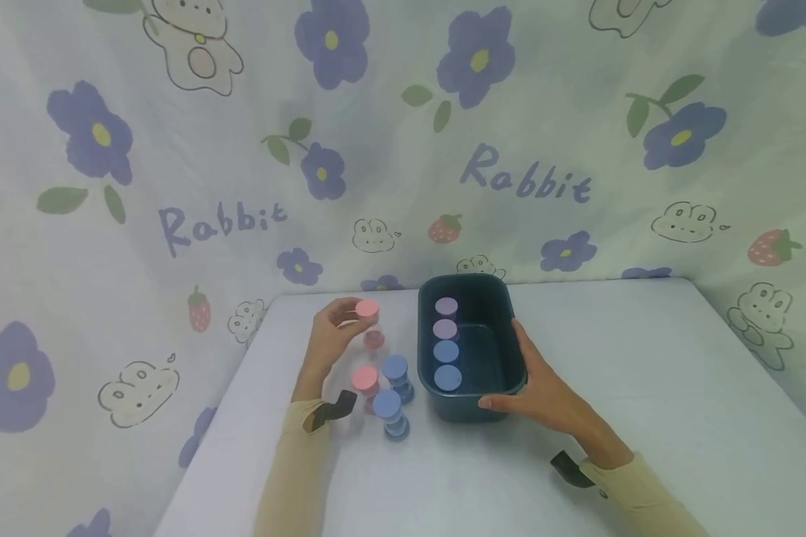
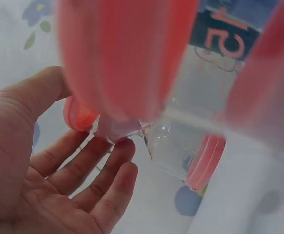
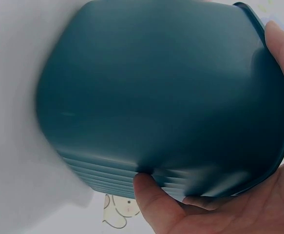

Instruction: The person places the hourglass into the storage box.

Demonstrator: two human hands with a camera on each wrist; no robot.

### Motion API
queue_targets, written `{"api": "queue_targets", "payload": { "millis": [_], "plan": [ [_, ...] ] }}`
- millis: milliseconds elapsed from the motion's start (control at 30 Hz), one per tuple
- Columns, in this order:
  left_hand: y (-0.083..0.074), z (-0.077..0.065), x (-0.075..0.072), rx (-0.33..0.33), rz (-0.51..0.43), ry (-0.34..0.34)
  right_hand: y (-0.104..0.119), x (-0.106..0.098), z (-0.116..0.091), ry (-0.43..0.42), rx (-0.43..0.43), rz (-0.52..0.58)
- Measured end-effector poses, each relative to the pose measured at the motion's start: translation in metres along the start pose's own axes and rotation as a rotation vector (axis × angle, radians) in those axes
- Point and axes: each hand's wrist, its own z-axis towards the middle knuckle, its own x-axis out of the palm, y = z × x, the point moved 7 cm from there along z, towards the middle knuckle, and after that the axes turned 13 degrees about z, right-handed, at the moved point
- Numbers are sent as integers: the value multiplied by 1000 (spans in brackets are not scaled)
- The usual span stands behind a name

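Note:
My left hand (image 1: pixel 332 333) pinches a pink-capped hourglass (image 1: pixel 368 309) at the back left of the table, standing upright in the head view. In the left wrist view, thumb and fingers are around its upper end, and its clear glass (image 2: pixel 168 151) shows. A second pink hourglass (image 1: pixel 366 378) stands nearer me, beside two blue hourglasses (image 1: pixel 387 405). My right hand (image 1: pixel 544 388) grips the dark teal bin (image 1: pixel 466 409), thumb over the near rim and fingers along the right wall. Inside, along its left side, two purple hourglasses (image 1: pixel 445 328) and two blue ones (image 1: pixel 447 377) form a row.
The white table (image 1: pixel 618 350) ends at a cloth backdrop (image 1: pixel 403 149) printed with flowers, rabbits and strawberries. The bin's right part shows its bare floor (image 1: pixel 486 358). A dark wrist strap piece (image 1: pixel 339 406) hangs close to the pink hourglass near me.

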Motion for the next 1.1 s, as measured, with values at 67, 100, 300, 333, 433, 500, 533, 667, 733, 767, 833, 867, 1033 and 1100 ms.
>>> {"api": "queue_targets", "payload": {
  "millis": [67,100,300,333,433,500,533,667,733,767,833,867,1033,1100],
  "plan": [
    [-3,-1,-2,-2,-2,-12,0,0,0,0,3,2],
    [-5,-2,-2,-6,-4,-18,1,0,0,1,4,5],
    [-18,-7,-5,-29,-34,-47,2,-1,1,7,2,16],
    [-20,-7,-6,-28,-38,-47,1,-1,1,7,2,16],
    [-27,-9,-5,-22,-40,-41,1,0,1,3,0,26],
    [-31,-10,-4,-17,-42,-33,0,0,1,4,-4,27],
    [-32,-11,-4,-16,-42,-31,0,0,1,3,-2,31],
    [-39,-14,-4,-12,-39,-28,-1,2,2,8,1,42],
    [-41,-15,-4,-10,-32,-29,-2,3,3,7,5,44],
    [-43,-16,-4,-8,-29,-26,-2,3,3,7,4,44],
    [-46,-17,-5,-1,-23,-24,-3,4,3,6,-1,39],
    [-47,-17,-5,4,-21,-22,-3,3,3,6,-4,41],
    [-57,-15,-4,45,-10,-14,-4,2,3,2,-13,40],
    [-61,-14,-4,53,0,-11,-4,1,3,1,-8,38]
  ]
}}
